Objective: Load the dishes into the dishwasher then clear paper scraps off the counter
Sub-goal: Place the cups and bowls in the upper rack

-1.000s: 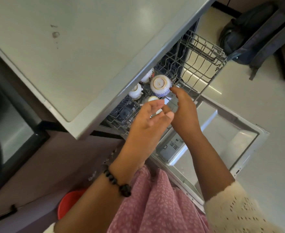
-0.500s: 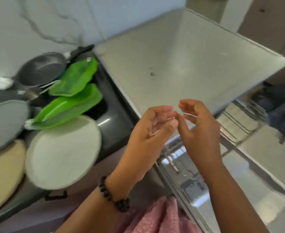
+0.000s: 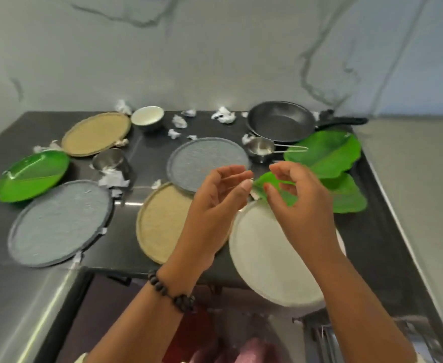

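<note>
Behind hands, white plate half hidden

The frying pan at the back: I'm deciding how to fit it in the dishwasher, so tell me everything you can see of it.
The frying pan is round, shallow and dark grey to black, with a dull sheen that looks like non-stick metal. It sits upright and looks empty on the dark cooktop, near the wall. Its black handle points right. A green leaf-shaped plate overlaps its front right rim. Neither hand touches it.

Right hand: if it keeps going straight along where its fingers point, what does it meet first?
The right hand points left, so probably the left hand's fingertips, just across a small gap. Depth is unclear from one view; the green leaf plate lies underneath.
</note>
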